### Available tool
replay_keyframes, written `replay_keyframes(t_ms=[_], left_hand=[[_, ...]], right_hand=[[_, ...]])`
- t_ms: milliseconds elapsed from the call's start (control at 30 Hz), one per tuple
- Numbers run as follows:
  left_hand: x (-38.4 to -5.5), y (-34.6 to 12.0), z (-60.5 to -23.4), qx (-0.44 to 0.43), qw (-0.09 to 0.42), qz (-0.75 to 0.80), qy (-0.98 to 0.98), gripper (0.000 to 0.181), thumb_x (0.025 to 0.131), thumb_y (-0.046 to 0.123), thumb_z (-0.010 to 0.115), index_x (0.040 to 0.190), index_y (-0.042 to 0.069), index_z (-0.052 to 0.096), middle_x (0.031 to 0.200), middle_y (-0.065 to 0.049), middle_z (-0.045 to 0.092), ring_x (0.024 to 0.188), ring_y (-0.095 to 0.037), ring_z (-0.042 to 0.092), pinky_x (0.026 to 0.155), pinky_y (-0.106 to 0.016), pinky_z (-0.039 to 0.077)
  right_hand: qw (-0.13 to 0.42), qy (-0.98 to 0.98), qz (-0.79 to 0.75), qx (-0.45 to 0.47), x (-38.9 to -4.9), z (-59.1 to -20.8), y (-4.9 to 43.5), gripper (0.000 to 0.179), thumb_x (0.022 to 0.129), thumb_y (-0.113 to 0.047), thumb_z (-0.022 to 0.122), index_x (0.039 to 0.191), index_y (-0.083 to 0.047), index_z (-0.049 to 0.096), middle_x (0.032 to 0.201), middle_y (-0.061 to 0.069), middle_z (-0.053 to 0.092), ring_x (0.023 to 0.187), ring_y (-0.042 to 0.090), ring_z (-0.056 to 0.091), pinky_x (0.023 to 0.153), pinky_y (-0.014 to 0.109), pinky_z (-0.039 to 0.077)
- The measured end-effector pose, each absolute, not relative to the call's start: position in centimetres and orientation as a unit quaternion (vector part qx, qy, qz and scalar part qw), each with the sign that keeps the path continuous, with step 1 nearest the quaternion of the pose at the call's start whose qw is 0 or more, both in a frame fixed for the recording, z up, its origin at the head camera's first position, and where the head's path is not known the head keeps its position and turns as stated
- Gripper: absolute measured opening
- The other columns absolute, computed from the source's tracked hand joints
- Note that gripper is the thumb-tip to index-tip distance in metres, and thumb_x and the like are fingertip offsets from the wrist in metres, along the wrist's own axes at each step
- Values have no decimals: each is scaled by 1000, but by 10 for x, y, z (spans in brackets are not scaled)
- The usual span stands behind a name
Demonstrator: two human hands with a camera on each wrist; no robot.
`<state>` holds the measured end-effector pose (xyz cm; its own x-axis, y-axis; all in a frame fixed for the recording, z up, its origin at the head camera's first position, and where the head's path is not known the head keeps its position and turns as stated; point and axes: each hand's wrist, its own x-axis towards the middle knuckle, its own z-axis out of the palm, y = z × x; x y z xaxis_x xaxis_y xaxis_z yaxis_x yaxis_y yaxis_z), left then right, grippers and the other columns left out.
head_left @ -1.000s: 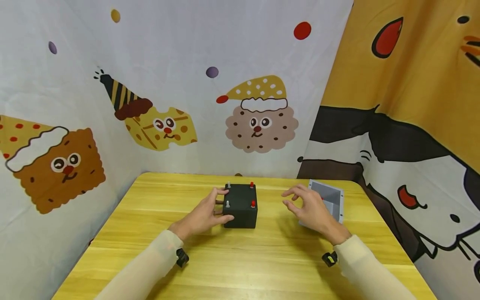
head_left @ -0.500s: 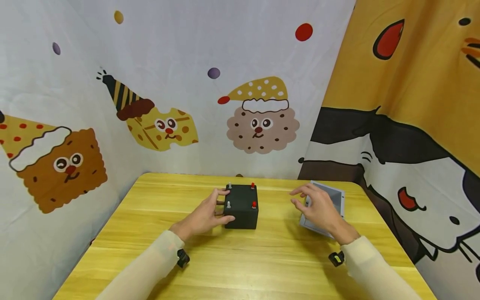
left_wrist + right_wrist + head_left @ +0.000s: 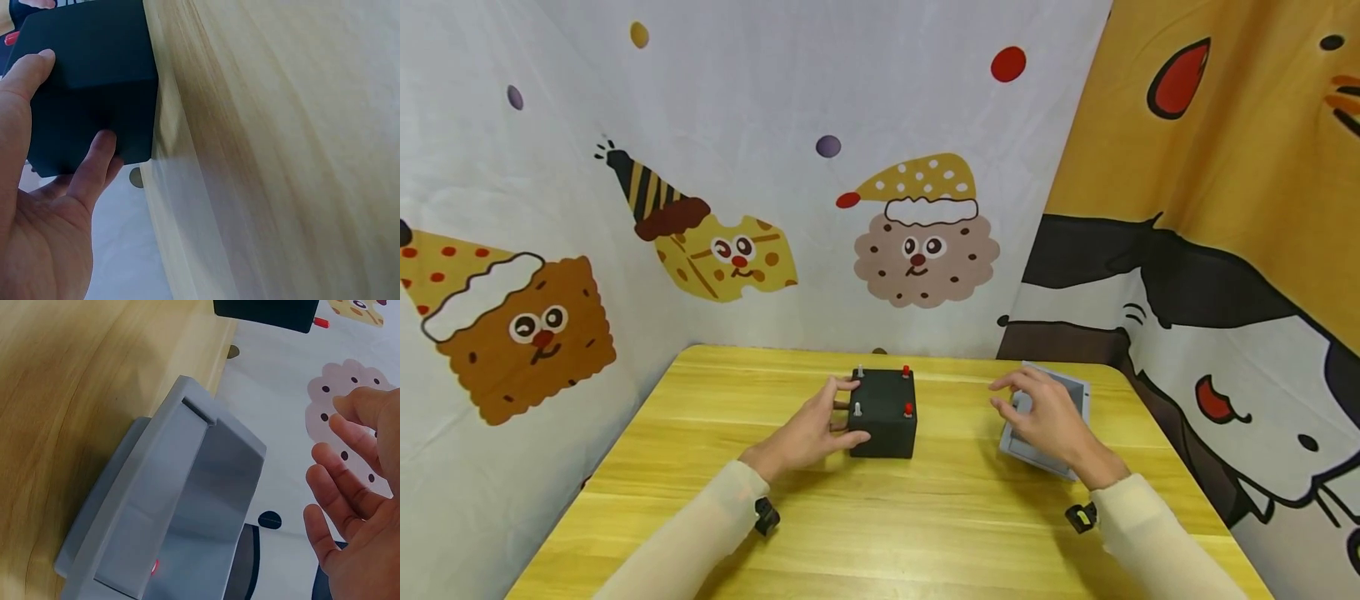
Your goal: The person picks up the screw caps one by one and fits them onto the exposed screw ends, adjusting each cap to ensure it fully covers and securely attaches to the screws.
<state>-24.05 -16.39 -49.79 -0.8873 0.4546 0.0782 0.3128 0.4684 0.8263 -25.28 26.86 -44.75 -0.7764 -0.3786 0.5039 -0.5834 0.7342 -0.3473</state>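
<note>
A black box (image 3: 883, 417) with two red posts (image 3: 908, 409) and two silver posts (image 3: 857, 409) on top stands on the table. My left hand (image 3: 808, 429) holds its left side, the thumb on the front face and a fingertip (image 3: 103, 140) against the side in the left wrist view. To the right lies an open-topped grey box (image 3: 219, 469), turned at an angle, with a small red thing (image 3: 155, 567) inside. Above it hovers my right hand (image 3: 1045, 417), fingers loosely bent and holding nothing; it hides part of the grey box in the head view.
The yellow wooden table (image 3: 850, 542) ends at a back edge close behind both boxes. A cloth curtain (image 3: 760, 100) with cartoon prints hangs behind it and along the sides.
My right hand has moved to the right, over the grey box, away from the black box. The left hand keeps its place on the black box.
</note>
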Motion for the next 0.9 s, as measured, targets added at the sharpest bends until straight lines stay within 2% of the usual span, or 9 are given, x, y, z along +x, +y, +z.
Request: replay_keyframes(t_ms=[600, 900], left_hand=[[-241, -163, -496, 225, 75, 462, 855, 88, 108, 41, 87, 171, 12, 33, 191, -16, 28, 157, -42, 64, 119, -47, 67], [-240, -163, -495, 214, 80, 464, 856, 88, 107, 42, 88, 171, 14, 34, 191, -13, 29, 158, -40, 63, 120, -48, 66]], right_hand=[[198, -915, 248, 249, -254, -450, 281, 18, 102, -12, 92, 119, -16, 87, 118, 2, 80, 109, 33, 80, 90, 58, 70], [197, -918, 245, 241, -254, -455, 289, 20, 101, -11, 93, 119, -18, 86, 118, 4, 81, 101, 29, 75, 79, 44, 62]])
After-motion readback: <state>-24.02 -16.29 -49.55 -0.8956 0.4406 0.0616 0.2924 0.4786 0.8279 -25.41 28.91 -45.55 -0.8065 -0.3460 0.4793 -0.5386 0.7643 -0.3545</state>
